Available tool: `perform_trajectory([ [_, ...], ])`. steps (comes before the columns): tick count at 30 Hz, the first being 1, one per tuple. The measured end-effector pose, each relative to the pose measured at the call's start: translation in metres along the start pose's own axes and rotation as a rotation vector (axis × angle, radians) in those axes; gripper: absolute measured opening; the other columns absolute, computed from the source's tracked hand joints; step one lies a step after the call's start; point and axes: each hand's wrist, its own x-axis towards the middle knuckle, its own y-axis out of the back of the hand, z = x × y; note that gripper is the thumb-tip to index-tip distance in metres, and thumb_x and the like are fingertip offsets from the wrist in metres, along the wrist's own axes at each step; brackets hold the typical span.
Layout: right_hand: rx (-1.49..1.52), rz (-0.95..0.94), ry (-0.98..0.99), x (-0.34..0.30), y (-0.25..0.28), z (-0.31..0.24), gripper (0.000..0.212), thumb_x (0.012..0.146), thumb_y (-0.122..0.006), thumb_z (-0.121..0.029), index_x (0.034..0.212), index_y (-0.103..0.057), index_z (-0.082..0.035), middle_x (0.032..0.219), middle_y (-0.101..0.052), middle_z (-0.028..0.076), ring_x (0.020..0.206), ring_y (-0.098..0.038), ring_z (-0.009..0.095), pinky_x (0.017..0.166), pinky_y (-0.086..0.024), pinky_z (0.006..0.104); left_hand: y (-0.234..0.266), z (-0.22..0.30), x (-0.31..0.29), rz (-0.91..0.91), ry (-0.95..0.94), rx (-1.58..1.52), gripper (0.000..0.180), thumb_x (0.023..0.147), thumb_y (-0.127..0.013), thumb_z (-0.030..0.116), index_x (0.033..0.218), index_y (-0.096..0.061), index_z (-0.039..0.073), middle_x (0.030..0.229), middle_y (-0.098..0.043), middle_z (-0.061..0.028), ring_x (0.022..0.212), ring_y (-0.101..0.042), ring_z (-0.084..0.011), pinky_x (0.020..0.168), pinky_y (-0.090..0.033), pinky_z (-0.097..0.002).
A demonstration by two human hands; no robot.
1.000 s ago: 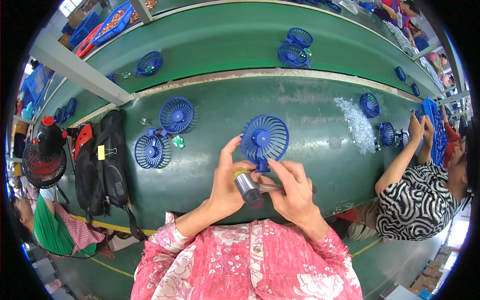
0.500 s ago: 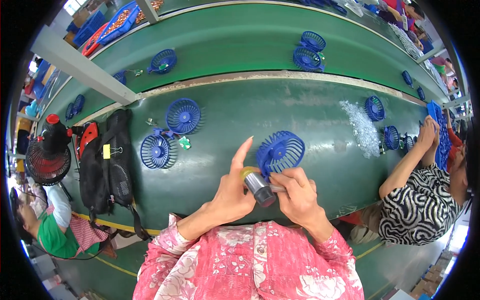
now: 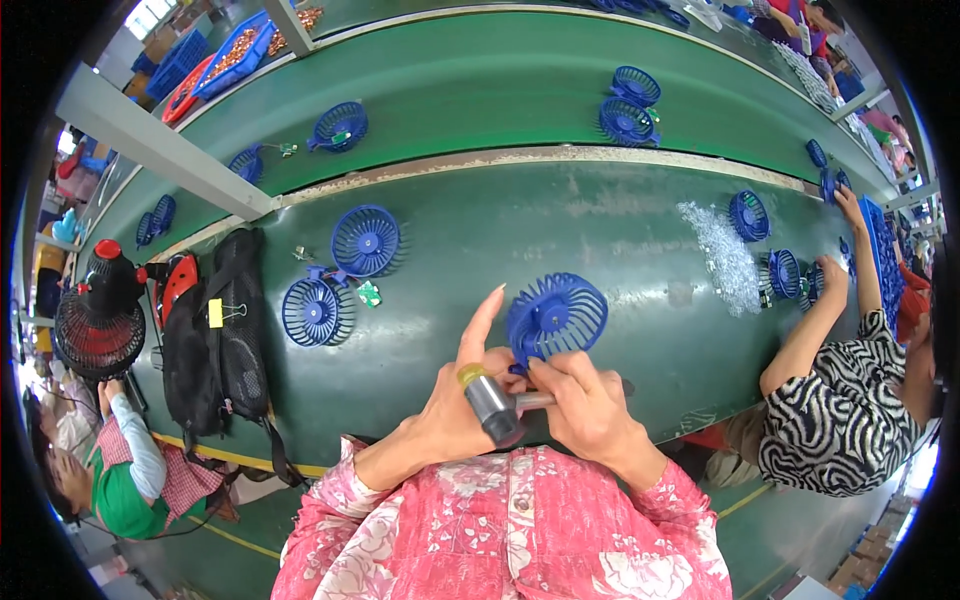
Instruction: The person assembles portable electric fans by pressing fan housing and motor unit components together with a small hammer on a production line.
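A blue plastic fan cage [image 3: 556, 315] is tilted above the bench in front of me. My left hand [image 3: 450, 405] is closed at the cage's lower neck, its index finger stretched up past the cage's left side; its other fingers are partly hidden behind the hammer. My right hand [image 3: 590, 408] is wrapped round the handle of a small hammer [image 3: 489, 408], its fingertips close by the cage's neck. The hammer has a metal head with a yellow face and a dark face. Two more blue fan cages [image 3: 365, 241] lie on the left with a small green circuit board [image 3: 369, 294].
A black bag [image 3: 215, 340] and a black-and-red fan [image 3: 100, 325] stand left. Small clear parts [image 3: 722, 260] lie right, beside more fan cages [image 3: 749, 216]. Beyond the ledge, a green belt [image 3: 480, 100] carries cages. Co-workers sit on both sides.
The hammer head has moved left and slightly down, showing more handle. The cage has dipped a little. The right co-worker's hands have parted, one reaching to a cage by the belt.
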Motion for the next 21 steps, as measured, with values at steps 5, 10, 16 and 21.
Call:
perform_trajectory([
  [5, 0.100, -0.111, -0.108, 0.000, -0.001, 0.001, 0.034, 0.076, -0.065, 0.001, 0.109, -0.064, 0.000, 0.093, -0.063, 0.012, 0.073, -0.066, 0.030, 0.058, -0.055, 0.0404, 0.005, 0.011, 0.000, -0.005, 0.105, 0.154, 0.086, 0.088, -0.059, 0.007, 0.155, -0.005, 0.008, 0.087, -0.066, -0.0122, 0.073, -0.067, -0.0267, 0.071, -0.053, -0.0386],
  [10, 0.093, 0.091, -0.465, -0.021, 0.001, 0.000, 0.013, 0.091, -0.066, -0.005, 0.099, -0.066, 0.004, 0.075, -0.064, 0.006, 0.054, -0.049, 0.012, 0.052, -0.043, 0.0293, -0.003, 0.022, 0.016, 0.092, 0.197, -0.307, 0.075, 0.096, -0.049, -0.005, 0.154, -0.006, 0.013, 0.094, -0.065, -0.0135, 0.067, -0.065, -0.0151, 0.059, -0.057, -0.0294],
  [16, 0.552, 0.128, -0.949, -0.014, -0.021, -0.014, 0.033, 0.091, -0.065, -0.003, 0.123, -0.060, 0.002, 0.078, -0.064, -0.002, 0.068, -0.052, 0.004, 0.060, -0.044, 0.0232, -0.012, 0.008, 0.018, 0.094, 0.124, -0.555, 0.070, 0.097, -0.050, -0.001, 0.151, -0.006, 0.010, 0.091, -0.063, -0.0137, 0.063, -0.064, -0.0162, 0.053, -0.054, -0.0275],
  [21, 0.371, 0.058, -0.724, -0.016, -0.017, -0.008, 0.032, 0.091, -0.066, -0.005, 0.121, -0.061, 0.002, 0.074, -0.061, 0.003, 0.065, -0.051, 0.007, 0.055, -0.043, 0.0265, -0.011, 0.005, 0.018, 0.120, 0.124, -0.487, 0.070, 0.098, -0.050, -0.001, 0.151, -0.005, 0.009, 0.090, -0.063, -0.0137, 0.062, -0.063, -0.0160, 0.051, -0.053, -0.0275],
])
